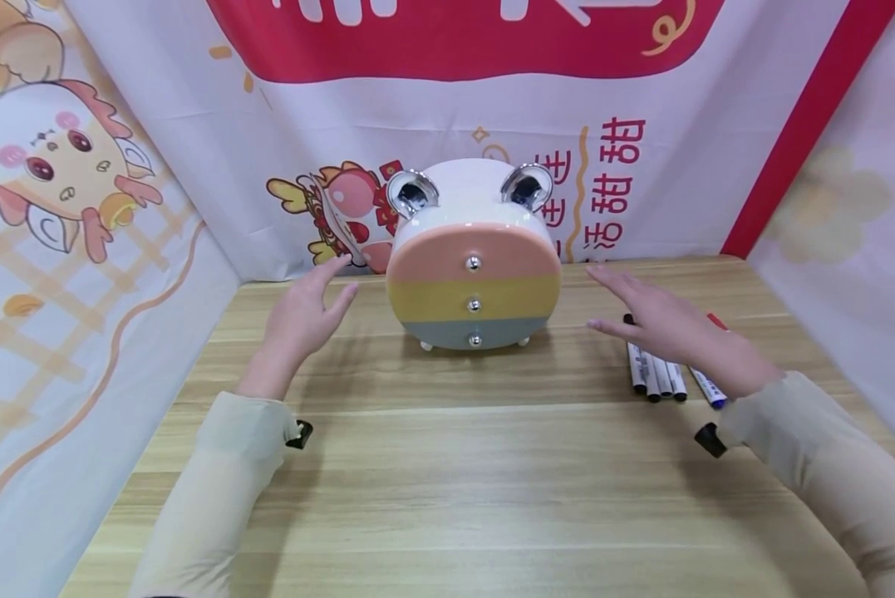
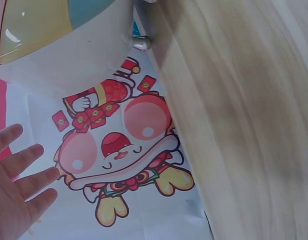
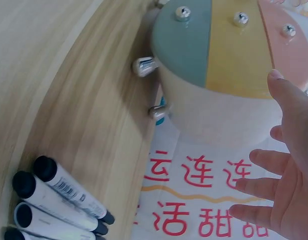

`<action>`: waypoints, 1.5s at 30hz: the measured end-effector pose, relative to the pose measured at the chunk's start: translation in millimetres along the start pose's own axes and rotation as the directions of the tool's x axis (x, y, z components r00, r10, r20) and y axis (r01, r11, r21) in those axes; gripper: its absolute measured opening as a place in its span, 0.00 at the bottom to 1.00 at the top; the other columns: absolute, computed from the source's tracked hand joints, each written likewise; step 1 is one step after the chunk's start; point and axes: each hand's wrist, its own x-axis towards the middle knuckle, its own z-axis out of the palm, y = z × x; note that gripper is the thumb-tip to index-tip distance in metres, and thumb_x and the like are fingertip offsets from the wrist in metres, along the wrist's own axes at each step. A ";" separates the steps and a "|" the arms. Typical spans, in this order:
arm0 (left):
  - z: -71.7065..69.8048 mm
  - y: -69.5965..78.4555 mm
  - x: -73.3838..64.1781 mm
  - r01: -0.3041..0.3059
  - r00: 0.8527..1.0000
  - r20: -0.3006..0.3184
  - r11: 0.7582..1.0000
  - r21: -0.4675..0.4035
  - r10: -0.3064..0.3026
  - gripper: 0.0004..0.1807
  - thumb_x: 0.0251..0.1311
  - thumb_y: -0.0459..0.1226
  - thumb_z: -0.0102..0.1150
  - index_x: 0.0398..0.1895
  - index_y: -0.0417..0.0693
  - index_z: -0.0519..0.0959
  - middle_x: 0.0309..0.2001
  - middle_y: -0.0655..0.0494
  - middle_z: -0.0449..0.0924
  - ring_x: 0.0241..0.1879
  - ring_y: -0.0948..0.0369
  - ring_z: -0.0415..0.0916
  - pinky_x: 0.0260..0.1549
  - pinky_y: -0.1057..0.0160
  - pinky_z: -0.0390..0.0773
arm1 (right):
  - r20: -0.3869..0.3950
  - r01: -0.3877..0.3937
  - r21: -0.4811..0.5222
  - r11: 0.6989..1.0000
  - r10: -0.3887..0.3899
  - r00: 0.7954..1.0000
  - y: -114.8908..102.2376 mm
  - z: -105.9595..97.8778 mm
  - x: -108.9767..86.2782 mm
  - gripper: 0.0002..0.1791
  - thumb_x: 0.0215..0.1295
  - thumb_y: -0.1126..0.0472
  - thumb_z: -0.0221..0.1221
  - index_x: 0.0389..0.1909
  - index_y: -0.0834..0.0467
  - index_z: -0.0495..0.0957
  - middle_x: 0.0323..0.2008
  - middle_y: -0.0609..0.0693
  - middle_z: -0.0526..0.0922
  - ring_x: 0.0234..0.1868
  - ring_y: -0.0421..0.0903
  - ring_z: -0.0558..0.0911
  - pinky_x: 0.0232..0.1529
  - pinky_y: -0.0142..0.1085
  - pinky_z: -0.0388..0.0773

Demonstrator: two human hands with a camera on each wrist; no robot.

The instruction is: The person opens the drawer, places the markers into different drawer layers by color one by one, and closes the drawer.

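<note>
A small rounded white drawer box (image 1: 473, 249) stands on little feet at the back of the table. Its front has pink, yellow and blue-grey drawers, each with a silver knob, and two silver-rimmed eyes sit on top. To its left, my left hand (image 1: 305, 311) is held in the air with fingers extended, apart from the box. My right hand (image 1: 664, 324) hovers on the other side, fingers stretched toward the box without touching it. In the right wrist view the right hand (image 3: 289, 155) shows nothing in its grasp; the left hand (image 2: 18, 185) in its own view likewise holds nothing.
Several white markers (image 1: 656, 374) with dark caps lie in a row beneath the right hand. Another marker with a blue end (image 1: 707, 388) lies to their right, partly under the forearm. Printed cloth walls (image 1: 447, 108) border the wooden table (image 1: 447, 482).
</note>
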 end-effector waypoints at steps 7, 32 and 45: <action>-7.5 8.6 2.8 0.012 0.998 -0.060 0.998 -0.055 -0.016 0.33 0.76 0.60 0.45 0.77 0.57 0.66 0.75 0.47 0.65 0.73 0.43 0.61 0.70 0.36 0.62 | -0.007 -0.011 0.029 1.000 0.012 1.000 -13.6 -10.6 -8.0 0.45 0.72 0.32 0.54 0.82 0.45 0.50 0.78 0.61 0.56 0.75 0.67 0.59 0.70 0.69 0.58; -24.8 58.2 26.7 -0.078 0.972 -0.235 0.901 -0.426 -0.027 0.22 0.75 0.48 0.57 0.66 0.53 0.77 0.58 0.52 0.82 0.59 0.57 0.78 0.62 0.52 0.76 | -0.203 0.165 0.164 0.973 -0.131 0.971 -50.4 -13.9 -10.8 0.29 0.76 0.48 0.59 0.74 0.49 0.69 0.65 0.57 0.78 0.64 0.62 0.76 0.61 0.68 0.72; -21.5 73.6 46.1 -0.080 0.952 -0.274 0.756 -0.649 -0.134 0.19 0.73 0.42 0.60 0.63 0.46 0.79 0.57 0.49 0.82 0.54 0.58 0.79 0.50 0.66 0.82 | -0.256 0.155 0.409 0.899 -0.050 0.965 -71.7 4.4 15.2 0.24 0.75 0.49 0.60 0.68 0.51 0.77 0.53 0.55 0.85 0.48 0.51 0.85 0.48 0.48 0.86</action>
